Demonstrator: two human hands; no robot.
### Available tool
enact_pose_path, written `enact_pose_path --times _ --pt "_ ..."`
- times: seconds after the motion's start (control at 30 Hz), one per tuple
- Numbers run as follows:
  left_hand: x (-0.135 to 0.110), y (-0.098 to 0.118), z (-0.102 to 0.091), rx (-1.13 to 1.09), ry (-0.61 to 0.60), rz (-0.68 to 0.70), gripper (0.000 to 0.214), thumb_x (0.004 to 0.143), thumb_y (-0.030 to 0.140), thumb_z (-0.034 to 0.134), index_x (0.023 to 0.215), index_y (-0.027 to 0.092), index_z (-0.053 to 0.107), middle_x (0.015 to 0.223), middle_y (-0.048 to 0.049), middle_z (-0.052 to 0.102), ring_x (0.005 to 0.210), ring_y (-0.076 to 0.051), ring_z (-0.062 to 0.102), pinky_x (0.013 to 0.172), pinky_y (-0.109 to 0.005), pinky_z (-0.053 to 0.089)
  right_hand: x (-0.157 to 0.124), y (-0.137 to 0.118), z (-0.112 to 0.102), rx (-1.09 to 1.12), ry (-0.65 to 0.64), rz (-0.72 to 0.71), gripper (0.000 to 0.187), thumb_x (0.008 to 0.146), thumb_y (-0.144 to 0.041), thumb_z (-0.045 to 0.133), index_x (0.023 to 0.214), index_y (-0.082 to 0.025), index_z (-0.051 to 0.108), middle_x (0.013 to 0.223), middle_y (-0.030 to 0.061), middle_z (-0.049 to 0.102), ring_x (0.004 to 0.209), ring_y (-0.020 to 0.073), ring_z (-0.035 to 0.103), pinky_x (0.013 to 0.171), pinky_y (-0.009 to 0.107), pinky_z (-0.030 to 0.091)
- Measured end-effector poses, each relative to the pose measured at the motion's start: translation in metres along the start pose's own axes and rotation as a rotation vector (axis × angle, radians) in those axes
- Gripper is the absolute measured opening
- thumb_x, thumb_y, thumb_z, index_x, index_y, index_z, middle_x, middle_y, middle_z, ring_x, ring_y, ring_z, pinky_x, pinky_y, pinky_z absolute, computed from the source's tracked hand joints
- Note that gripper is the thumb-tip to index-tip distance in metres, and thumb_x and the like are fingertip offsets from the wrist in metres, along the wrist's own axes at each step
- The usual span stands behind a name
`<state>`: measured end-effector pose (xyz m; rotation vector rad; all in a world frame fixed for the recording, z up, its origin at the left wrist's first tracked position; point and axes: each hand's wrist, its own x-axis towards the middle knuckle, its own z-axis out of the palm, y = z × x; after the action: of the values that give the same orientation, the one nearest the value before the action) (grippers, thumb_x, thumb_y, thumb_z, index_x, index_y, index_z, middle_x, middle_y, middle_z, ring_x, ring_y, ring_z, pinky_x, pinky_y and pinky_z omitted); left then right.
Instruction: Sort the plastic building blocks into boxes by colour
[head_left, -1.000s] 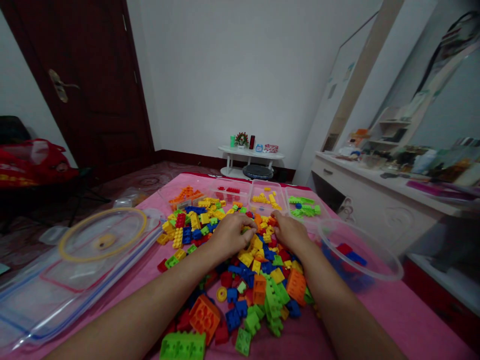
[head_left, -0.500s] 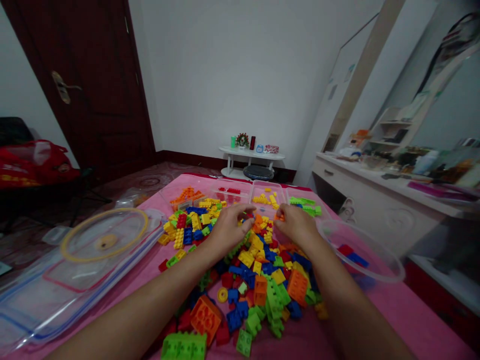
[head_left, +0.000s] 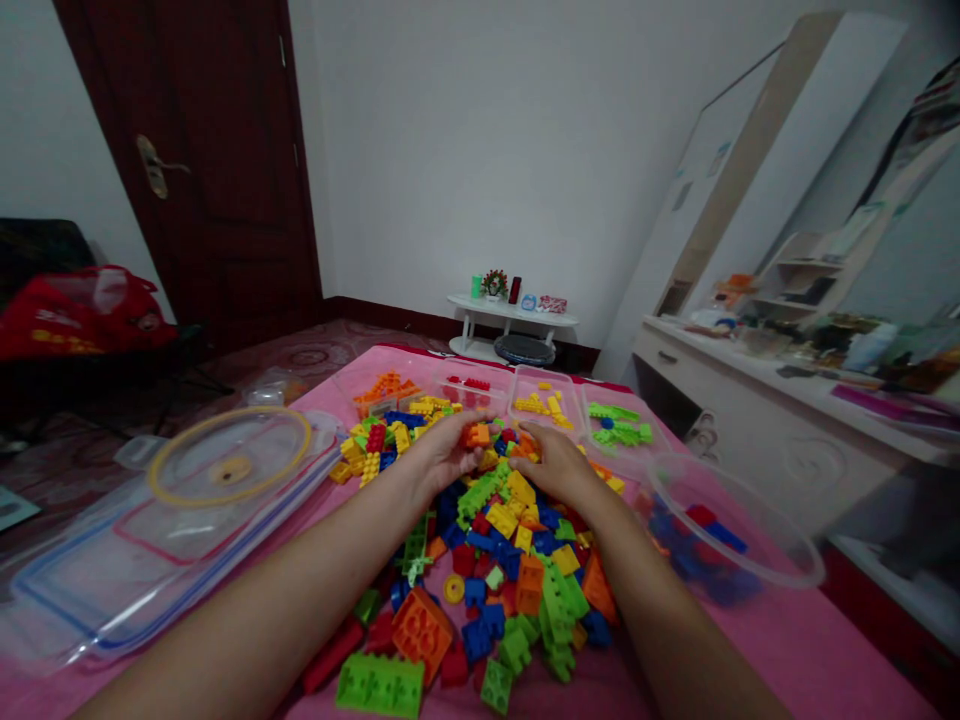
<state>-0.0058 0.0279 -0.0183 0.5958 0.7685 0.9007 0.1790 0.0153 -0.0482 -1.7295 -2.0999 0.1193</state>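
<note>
My left hand [head_left: 448,452] is over the far part of a mixed pile of toy building bricks [head_left: 504,520], with an orange brick [head_left: 478,435] between its curled fingers and thumb. Just to the right, my right hand [head_left: 556,463] reaches palm down into the same pile. Its thumb and fingers are apart, close to some orange bricks [head_left: 526,446], and its fingertips are partly hidden. Nearer to me in the pile lie a large orange brick [head_left: 422,632] and a long green brick [head_left: 380,685].
Clear trays along the far edge hold orange bricks [head_left: 386,388], red bricks [head_left: 466,384], yellow bricks [head_left: 544,402] and green bricks [head_left: 621,428]. A round clear tub [head_left: 795,570] with blue and red bricks stands right. Stacked clear lids [head_left: 97,590] lie left on the pink cloth [head_left: 817,650].
My left hand has closed on an orange brick. My right hand has moved from beside the trays leftward into the pile, and the orange piece at its fingertips no longer shows there.
</note>
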Motion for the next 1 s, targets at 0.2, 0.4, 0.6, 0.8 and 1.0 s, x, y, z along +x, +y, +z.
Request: enact_pose_path --times 0.2,0.4,0.6,0.8,1.0 --pt "0.001 0.000 -0.002 0.029 0.056 0.021 0.013 0.077 0.014 0.059 0.090 0.012 0.061 0.068 -0.0018 0.062 0.044 -0.006 0.055 0.035 -0.011 0.043 -0.003 -0.001 0.001 -0.248 -0.075 -0.034 0.035 0.076 -0.034 0.058 0.109 -0.023 0.063 0.111 0.0061 0.063 0.106 0.0221 0.053 0.089 0.032 0.038" --pt "0.001 0.000 -0.002 0.004 0.048 0.058 0.014 0.078 0.010 0.057 0.091 0.011 0.061 0.077 -0.0037 0.063 0.054 -0.008 0.059 0.046 -0.016 0.051 -0.007 -0.002 -0.018 -0.211 0.005 -0.029 0.023 0.071 -0.033 0.063 0.092 -0.025 0.069 0.096 0.0035 0.068 0.092 0.0215 0.060 0.081 0.030 0.042" --pt "-0.003 -0.001 -0.002 -0.028 -0.053 0.051 0.016 0.084 0.023 0.052 0.094 0.012 0.058 0.085 -0.0075 0.063 0.068 -0.014 0.064 0.060 -0.030 0.057 -0.009 -0.025 -0.038 0.218 0.362 -0.110 0.024 0.071 -0.029 0.062 0.093 -0.020 0.067 0.100 0.0055 0.068 0.095 0.0205 0.061 0.088 0.034 0.044" --pt "-0.001 -0.006 -0.001 -0.119 -0.180 -0.037 0.024 0.088 0.033 0.046 0.092 0.012 0.055 0.073 -0.0059 0.061 0.059 -0.014 0.062 0.056 -0.031 0.056 -0.013 -0.058 -0.040 0.586 0.218 -0.164 0.021 0.069 -0.023 0.062 0.088 -0.017 0.066 0.089 0.0035 0.069 0.082 0.0173 0.063 0.080 0.032 0.049" --pt "-0.006 -0.008 0.000 -0.060 -0.309 -0.136 0.035 0.086 0.044 0.046 0.096 0.013 0.057 0.067 -0.0034 0.061 0.055 -0.016 0.063 0.045 -0.027 0.053 -0.012 -0.056 -0.026 0.416 0.317 -0.165 0.024 0.072 -0.023 0.060 0.095 -0.019 0.065 0.097 0.0058 0.067 0.092 0.0187 0.060 0.087 0.034 0.046"
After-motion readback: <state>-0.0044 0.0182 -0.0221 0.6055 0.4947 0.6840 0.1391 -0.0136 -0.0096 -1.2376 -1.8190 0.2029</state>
